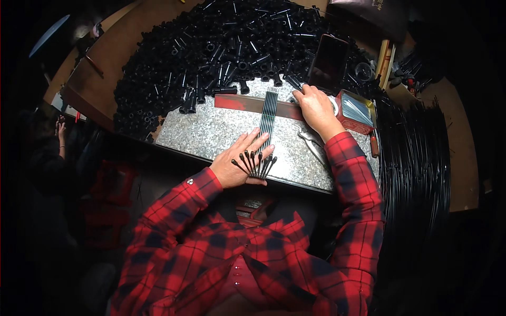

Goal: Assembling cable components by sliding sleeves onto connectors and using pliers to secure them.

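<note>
My left hand (237,160) lies palm down at the front edge of a speckled stone slab (192,131), fingers stretched and spread across a row of thin dark rods (270,108). Black-tipped stems (258,160) fan upward between its thumb and fingers. Beyond it, a flat metal bar (242,102) with a red-painted end lies crosswise; the rods cross over it. My right hand (319,110) is closed, with bent fingers at the bar's right end; what they hold is hidden. Pliers (312,145) rest beside my right forearm.
A large heap of black tubular parts (184,58) surrounds the slab's far side. Right of my right hand stand a white roll (333,105) and a red box (356,113) of thin pieces. A phone (329,60) lies behind. Many long black rods (414,163) lie at far right.
</note>
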A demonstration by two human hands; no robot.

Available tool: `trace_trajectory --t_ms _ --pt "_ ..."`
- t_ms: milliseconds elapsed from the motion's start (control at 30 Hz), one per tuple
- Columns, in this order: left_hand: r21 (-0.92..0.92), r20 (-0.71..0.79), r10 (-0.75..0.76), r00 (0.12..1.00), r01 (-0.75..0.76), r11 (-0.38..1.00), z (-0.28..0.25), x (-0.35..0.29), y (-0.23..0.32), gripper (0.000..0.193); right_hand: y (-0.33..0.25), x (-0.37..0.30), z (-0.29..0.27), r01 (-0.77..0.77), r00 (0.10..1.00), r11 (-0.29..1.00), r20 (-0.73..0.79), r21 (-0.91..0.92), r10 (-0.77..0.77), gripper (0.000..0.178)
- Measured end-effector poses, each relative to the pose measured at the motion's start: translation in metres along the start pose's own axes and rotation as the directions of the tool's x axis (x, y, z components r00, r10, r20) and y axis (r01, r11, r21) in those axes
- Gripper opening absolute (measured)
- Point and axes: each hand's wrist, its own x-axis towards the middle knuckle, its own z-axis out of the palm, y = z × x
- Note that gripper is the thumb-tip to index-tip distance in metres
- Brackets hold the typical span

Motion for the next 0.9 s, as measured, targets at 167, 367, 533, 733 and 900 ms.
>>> trace_trajectory --t_ms 167,367,533,733,900 --pt "0.015 0.024 -0.020 1.000 0.020 1.000 -0.0020 -0.0003 0.0008 0.086 -0.0007 0.0016 0.0027 -0.003 1.000 1.000 -0.029 -0.015 0.003 0.022" --pt "0.012 0.026 -0.021 0.999 0.020 1.000 -0.0024 0.0015 0.0016 0.087 -0.0008 0.0004 0.0033 0.003 0.998 1.000 -0.058 -0.005 -0.003 0.019" --pt "0.009 0.028 -0.038 0.999 0.038 0.999 -0.0020 0.0015 0.0015 0.088 -0.0025 0.0034 0.0020 0.033 0.996 0.999 -0.089 0.030 -0.030 0.013" --pt "-0.013 0.023 -0.038 0.999 0.038 0.999 -0.0009 0.0010 0.0006 0.088 -0.0030 0.0060 0.0074 0.054 0.994 0.998 -0.097 0.041 -0.050 0.016" --pt "-0.009 0.018 -0.035 0.999 0.035 0.999 -0.0011 0.0010 0.0007 0.087 -0.0032 0.0076 0.0054 0.070 0.994 0.997 -0.082 0.023 -0.068 0.017"
